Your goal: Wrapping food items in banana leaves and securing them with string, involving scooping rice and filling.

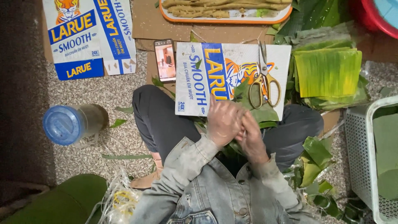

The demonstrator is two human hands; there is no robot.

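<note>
Seated on the floor, a person's left hand (224, 121) and right hand (251, 137) press together around a folded green leaf (259, 115) (mostly hidden) over the lap. The leaf could split or unfold if the grip loosens; scissors (265, 85) lie just beyond the grip.

I see a home floor used for food wrapping. Speckled stone floor (95, 89), flattened cardboard (230, 79), stacked banana leaves (327, 70) show it.
</note>
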